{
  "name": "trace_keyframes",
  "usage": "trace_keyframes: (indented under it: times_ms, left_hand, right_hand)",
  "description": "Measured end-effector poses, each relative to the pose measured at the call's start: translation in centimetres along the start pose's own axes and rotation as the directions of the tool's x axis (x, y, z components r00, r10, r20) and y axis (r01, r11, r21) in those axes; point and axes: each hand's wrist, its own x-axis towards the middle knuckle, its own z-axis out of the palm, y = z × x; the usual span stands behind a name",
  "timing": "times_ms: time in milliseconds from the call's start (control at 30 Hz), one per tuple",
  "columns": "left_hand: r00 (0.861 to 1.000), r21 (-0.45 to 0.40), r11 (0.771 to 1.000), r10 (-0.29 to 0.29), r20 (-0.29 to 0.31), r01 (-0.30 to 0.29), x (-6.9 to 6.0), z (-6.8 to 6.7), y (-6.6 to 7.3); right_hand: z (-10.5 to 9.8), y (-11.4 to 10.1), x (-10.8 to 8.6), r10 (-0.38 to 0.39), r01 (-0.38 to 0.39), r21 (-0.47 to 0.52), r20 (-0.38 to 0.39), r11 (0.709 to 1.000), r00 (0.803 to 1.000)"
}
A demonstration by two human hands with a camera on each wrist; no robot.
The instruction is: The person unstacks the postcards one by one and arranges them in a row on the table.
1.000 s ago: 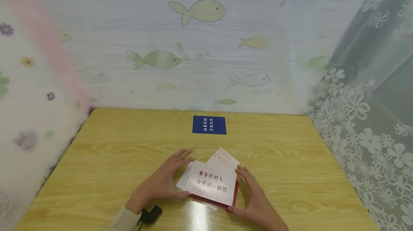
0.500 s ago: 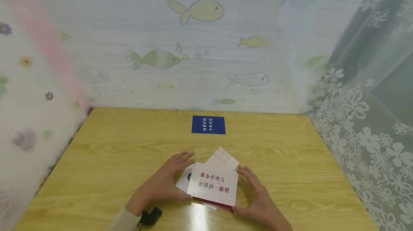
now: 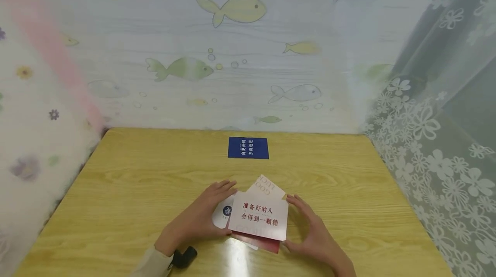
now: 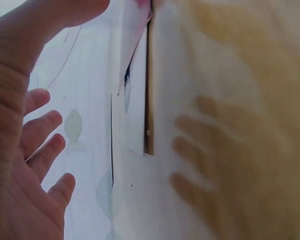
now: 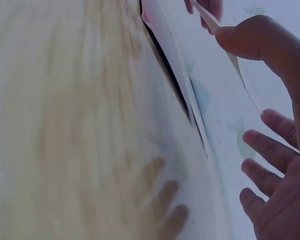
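A white card with red Chinese characters [image 3: 267,214] spans both hands, held by its side edges above other cards. My left hand [image 3: 191,221] has its thumb and forefinger at the card's left corners; my right hand [image 3: 317,240] has its at the right corners. Below lie a "GOOD LUCK" card [image 3: 267,186], a white card with a dark round mark [image 3: 219,216] and a red one [image 3: 267,243], partly covered. In the wrist views, the left hand [image 4: 32,145] and the right hand [image 5: 284,125] have their other fingers spread; the held card shows as a thin edge.
A blue card with white characters [image 3: 248,148] lies on the wooden table [image 3: 147,161] near its back edge. A fish-patterned sheet [image 3: 174,19] hangs behind, with a floral lace curtain [image 3: 438,165] on the right. A dark object [image 3: 185,256] is at my left wrist.
The held card has shifted slightly right and up from the cards below, showing more of the round-marked card and the red one. Both hands have moved with it, still at its edges.
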Motion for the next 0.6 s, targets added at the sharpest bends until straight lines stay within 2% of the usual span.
trace_keyframes:
  times_ms: [233,333,467,600]
  left_hand:
    - [0.999,-0.034,0.999,-0.024,0.022,0.025,1.9,-0.2,-0.6]
    - [1.000,0.033,0.999,0.026,0.009,-0.026,3.2,-0.3,-1.1]
    - [0.996,0.146,0.986,0.090,-0.022,-0.086,5.2,-0.3,-1.8]
    - [0.997,0.192,0.979,0.075,-0.022,-0.070,6.9,-0.1,-2.6]
  right_hand:
    - [-1.4,2.0,2.4,-0.083,0.083,-0.005,0.038,0.997,0.996]
    - [-2.1,3.1,3.8,-0.099,0.100,-0.010,0.058,0.995,0.993]
    - [-3.0,4.5,5.7,-0.101,0.102,-0.007,0.070,0.995,0.992]
    - [-3.8,5.8,7.6,-0.094,0.094,0.002,0.095,0.996,0.991]
